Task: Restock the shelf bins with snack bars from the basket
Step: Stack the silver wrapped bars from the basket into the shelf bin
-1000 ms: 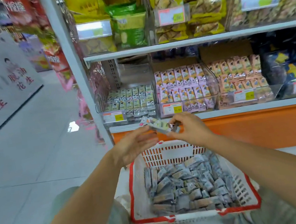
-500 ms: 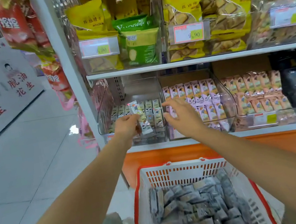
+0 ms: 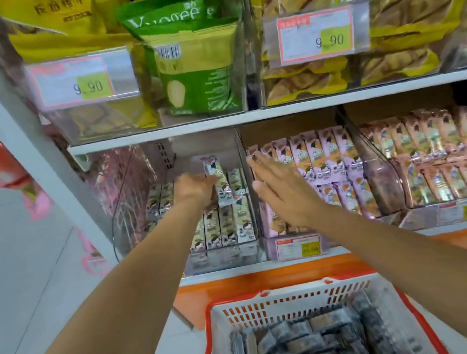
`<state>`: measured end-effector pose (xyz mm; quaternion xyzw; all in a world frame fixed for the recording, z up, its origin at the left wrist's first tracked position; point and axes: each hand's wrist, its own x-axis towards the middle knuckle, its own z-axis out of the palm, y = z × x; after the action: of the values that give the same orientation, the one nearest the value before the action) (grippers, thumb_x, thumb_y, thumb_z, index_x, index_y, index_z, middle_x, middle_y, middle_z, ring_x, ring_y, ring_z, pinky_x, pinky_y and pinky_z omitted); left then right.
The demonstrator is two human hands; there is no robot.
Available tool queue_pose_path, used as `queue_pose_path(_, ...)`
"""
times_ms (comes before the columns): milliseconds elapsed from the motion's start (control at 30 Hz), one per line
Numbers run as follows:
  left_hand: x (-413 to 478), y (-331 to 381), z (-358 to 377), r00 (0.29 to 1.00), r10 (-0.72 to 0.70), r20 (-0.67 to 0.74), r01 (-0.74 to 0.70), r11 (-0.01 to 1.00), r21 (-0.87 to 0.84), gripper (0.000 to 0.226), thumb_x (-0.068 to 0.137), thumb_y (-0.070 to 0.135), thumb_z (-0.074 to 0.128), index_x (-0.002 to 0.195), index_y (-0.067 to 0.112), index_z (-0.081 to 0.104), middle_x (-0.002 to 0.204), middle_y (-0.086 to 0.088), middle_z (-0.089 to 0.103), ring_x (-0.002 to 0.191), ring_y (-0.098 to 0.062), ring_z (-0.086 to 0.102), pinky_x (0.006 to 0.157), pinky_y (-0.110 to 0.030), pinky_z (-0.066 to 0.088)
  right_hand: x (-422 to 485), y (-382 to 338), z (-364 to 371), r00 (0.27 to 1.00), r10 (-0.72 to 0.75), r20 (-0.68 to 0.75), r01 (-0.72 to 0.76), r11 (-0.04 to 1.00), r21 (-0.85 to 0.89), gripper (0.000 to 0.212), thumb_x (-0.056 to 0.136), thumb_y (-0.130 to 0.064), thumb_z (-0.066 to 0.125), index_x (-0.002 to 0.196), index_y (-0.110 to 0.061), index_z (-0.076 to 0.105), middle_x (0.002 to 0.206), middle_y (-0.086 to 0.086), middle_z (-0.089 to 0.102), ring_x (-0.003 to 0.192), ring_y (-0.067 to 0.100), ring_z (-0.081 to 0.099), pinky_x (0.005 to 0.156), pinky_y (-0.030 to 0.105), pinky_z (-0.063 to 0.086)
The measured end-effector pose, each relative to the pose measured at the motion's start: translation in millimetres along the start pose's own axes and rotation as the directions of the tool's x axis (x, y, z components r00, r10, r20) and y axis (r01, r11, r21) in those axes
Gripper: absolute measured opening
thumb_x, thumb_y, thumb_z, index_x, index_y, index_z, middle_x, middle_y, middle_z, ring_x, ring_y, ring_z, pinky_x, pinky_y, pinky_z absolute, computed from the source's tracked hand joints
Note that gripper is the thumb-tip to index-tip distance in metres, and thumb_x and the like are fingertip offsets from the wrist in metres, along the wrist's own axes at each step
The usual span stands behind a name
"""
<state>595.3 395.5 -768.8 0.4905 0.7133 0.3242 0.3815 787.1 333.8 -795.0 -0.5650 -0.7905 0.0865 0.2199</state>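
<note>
Left hand (image 3: 194, 190) grips one bar (image 3: 220, 179) upright above the rows (image 3: 228, 229) in the left bin (image 3: 127, 212), evidently so it drops in standing like its neighbours. Right hand (image 3: 283, 193) is released, fingers straight, beside the bin's right edge, probably to steady it. Basket (image 3: 275, 292) below the shelf (image 3: 241, 270) holds many bars yet to place.

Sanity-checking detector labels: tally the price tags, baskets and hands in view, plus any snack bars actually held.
Price tags: 4 (2 upper shelf, 2 lower shelf)
Basket: 1
Hands: 2, left hand and right hand
Snack bar gripped in left hand: 1 visible
Total: 8
</note>
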Motion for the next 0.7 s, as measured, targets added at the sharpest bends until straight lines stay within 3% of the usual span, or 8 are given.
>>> queue_pose_path(133,17.9,4.8,12.6,1.0,-0.003,0.018,0.004,0.999,-0.047,0.032,0.09,0.029,0.068,0.072,0.006,0.058,0.078,-0.014,0.064,0.073,-0.025,0.063,0.074,-0.034,0.052,15.3,25.5,4.5,0.999,0.042,-0.014,-0.044,0.968,-0.247,0.066,0.096,-0.054,0.009,0.156,-0.027,0.011,0.163,0.001,0.012,0.15,0.021,0.002,0.119,0.041,-0.005)
queue_pose_path(233,17.8,6.4,21.1,0.998,0.05,0.033,-0.05,0.999,0.002,0.023,0.095,0.027,0.062,0.087,0.006,0.059,0.089,-0.012,0.065,0.083,-0.028,0.067,0.08,-0.037,0.053,13.8,29.8,14.3,0.999,0.036,-0.029,-0.042,0.973,-0.226,0.073,0.092,-0.058,-0.001,0.156,-0.027,0.014,0.163,0.0,0.012,0.15,0.022,0.0,0.117,0.039,-0.013)
queue_pose_path(400,27.2,6.5,26.4,0.994,0.105,0.008,-0.105,0.994,0.018,0.027,0.096,0.028,0.059,0.108,0.006,0.068,0.104,-0.015,0.07,0.096,-0.033,0.067,0.09,-0.044,0.053,13.3,31.1,20.3,0.997,0.04,-0.073,-0.054,0.98,-0.193,0.068,0.094,-0.053,0.004,0.156,-0.026,0.015,0.163,-0.001,0.01,0.15,0.018,-0.004,0.118,0.039,-0.016)
queue_pose_path(500,30.1,5.7,29.7,0.99,0.129,0.062,-0.134,0.987,0.084,0.03,0.096,0.027,0.058,0.117,0.005,0.064,0.108,-0.01,0.068,0.101,-0.03,0.064,0.09,-0.036,0.052,12.4,30.6,21.0,0.996,0.042,-0.079,-0.056,0.982,-0.182,0.066,0.094,-0.051,0.006,0.156,-0.027,0.014,0.163,-0.001,0.009,0.15,0.017,-0.005,0.12,0.041,-0.014)
queue_pose_path(567,26.5,4.8,33.5,0.98,0.161,0.117,-0.178,0.973,0.147,0.031,0.098,0.022,0.055,0.124,0.006,0.062,0.109,-0.007,0.066,0.1,-0.027,0.061,0.087,-0.03,0.047,12.2,30.5,21.2,0.996,0.04,-0.083,-0.054,0.982,-0.181,0.066,0.094,-0.05,0.006,0.156,-0.027,0.014,0.163,-0.001,0.008,0.15,0.017,-0.005,0.12,0.041,-0.013)
queue_pose_path(700,19.0,-0.6,35.2,0.958,0.213,0.189,-0.253,0.943,0.216,0.032,0.1,0.014,0.048,0.128,0.004,0.059,0.109,-0.013,0.066,0.09,-0.026,0.06,0.089,-0.034,0.05,12.4,32.2,22.7,0.994,0.03,-0.103,-0.049,0.982,-0.182,0.064,0.096,-0.048,0.009,0.155,-0.026,0.016,0.163,-0.001,0.011,0.15,0.018,-0.003,0.119,0.04,-0.014)
